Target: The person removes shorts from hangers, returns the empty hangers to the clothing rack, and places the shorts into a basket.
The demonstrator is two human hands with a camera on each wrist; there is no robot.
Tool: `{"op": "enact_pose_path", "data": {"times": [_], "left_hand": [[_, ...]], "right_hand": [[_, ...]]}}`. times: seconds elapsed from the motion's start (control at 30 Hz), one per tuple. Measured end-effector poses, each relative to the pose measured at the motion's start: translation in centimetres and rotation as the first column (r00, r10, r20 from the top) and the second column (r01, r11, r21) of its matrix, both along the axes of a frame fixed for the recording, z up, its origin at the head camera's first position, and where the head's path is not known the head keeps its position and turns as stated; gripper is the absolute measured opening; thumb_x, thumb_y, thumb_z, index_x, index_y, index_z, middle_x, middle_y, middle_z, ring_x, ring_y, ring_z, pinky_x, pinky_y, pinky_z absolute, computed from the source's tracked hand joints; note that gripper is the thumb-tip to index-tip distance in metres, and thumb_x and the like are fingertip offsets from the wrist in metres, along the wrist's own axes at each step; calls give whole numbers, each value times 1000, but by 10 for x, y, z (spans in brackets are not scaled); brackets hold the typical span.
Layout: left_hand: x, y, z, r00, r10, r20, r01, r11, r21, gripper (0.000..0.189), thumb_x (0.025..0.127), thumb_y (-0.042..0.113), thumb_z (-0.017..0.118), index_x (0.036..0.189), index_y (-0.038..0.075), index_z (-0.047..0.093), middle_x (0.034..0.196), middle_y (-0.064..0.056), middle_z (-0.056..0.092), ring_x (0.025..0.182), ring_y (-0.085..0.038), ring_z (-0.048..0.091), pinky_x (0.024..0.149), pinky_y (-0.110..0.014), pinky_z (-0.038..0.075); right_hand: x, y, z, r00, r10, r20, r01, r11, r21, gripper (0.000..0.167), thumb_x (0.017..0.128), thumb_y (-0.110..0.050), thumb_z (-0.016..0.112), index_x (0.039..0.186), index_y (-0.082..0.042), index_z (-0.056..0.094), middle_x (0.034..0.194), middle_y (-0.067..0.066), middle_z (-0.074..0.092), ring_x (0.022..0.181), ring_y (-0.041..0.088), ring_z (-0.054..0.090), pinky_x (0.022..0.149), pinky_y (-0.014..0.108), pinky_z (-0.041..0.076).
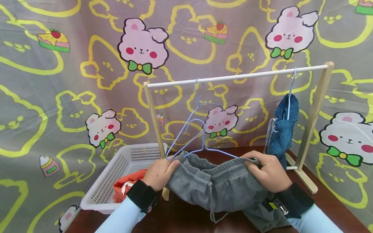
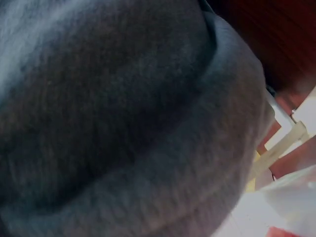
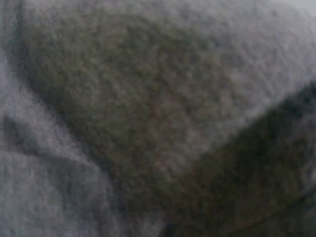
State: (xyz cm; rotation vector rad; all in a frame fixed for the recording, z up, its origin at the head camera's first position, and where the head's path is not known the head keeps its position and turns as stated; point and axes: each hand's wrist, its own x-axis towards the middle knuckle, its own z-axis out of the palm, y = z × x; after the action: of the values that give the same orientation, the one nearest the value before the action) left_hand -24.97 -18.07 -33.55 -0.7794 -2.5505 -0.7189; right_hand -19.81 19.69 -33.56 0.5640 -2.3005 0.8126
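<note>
Closest in, both light-blue sleeves [image 1: 122,215] run off the bottom edge, black bands at the wrists. The left hand [image 1: 159,173] pinches one end of the waistband of the grey pants [image 1: 230,186]; its thumb shows, but most of its fingers are hidden. The right hand [image 1: 269,170] pinches the other end between thumb and fingers, the fingertips partly lost in the cloth. The pants hang between the hands above the dark reddish surface [image 1: 175,216], drawstring dangling, one leg cut off by the lower edge. Both wrist views are nearly filled by blurred grey cloth, so neither shows the grip. A blue hanger [image 1: 217,150] has its arms at the waistband opening; its ends are hard to trace there. A second hanger [image 1: 186,119] hangs from the rack [image 1: 239,77], its lower corner by the left hand; whether they touch, I cannot tell. To the left, a white basket [image 1: 99,194] holds an orange garment [image 1: 128,181], partly covered by the left wrist. On the right, a blue denim garment [image 1: 284,129] hangs from the rail, its lower end obscured. Behind everything, a rabbit-patterned curtain [image 1: 70,97] runs out of view.
</note>
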Motion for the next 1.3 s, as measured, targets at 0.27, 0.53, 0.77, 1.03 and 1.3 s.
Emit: {"op": "enact_pose_path", "data": {"times": [0.27, 0.53, 0.77, 1.03, 1.3], "left_hand": [[1, 7, 5, 998, -52, 30, 52, 998, 27, 28, 105, 37, 54, 81, 22, 51, 60, 10, 36, 61, -13, 47, 60, -31, 39], [2, 8, 9, 996, -87, 27, 85, 995, 44, 31, 106, 35, 52, 79, 21, 49, 61, 10, 32, 59, -12, 44, 60, -30, 36], [3, 14, 9, 996, -92, 22, 91, 995, 31, 30, 106, 35, 53, 79, 22, 50, 60, 11, 33, 60, -12, 45, 59, -30, 37], [5, 18, 8, 997, -83, 10, 82, 995, 62, 31, 105, 35, 55, 78, 21, 48, 59, 12, 30, 55, -10, 39, 55, -28, 33], [4, 14, 8, 994, -66, -88, 73, 995, 74, 28, 104, 31, 58, 79, 21, 51, 59, 12, 32, 57, -11, 42, 56, -28, 35]], "right_hand": [[-3, -6, 2, 1000, 12, 23, -12, 1000, 3, 23, 91, -4, 68, 103, -24, 73, 95, -12, 71, 81, 5, 65, 71, 36, 55], [-6, -10, 6, 998, 38, 53, -38, 999, 10, 24, 92, -5, 66, 103, -25, 72, 94, -14, 71, 78, 5, 63, 71, 36, 54], [-5, -7, 6, 997, 67, 26, -68, 997, 24, 27, 92, -4, 67, 105, -27, 71, 95, -14, 71, 79, 3, 64, 69, 34, 54], [-2, -5, 9, 996, 78, 44, -80, 995, 53, 28, 93, -5, 68, 114, -23, 69, 104, -8, 71, 78, 5, 61, 67, 33, 52], [3, -3, 15, 993, 99, -62, -89, 985, 147, 66, 86, -1, 78, 144, -19, 53, 133, 2, 61, 114, 20, 60, 94, 35, 50]]}}
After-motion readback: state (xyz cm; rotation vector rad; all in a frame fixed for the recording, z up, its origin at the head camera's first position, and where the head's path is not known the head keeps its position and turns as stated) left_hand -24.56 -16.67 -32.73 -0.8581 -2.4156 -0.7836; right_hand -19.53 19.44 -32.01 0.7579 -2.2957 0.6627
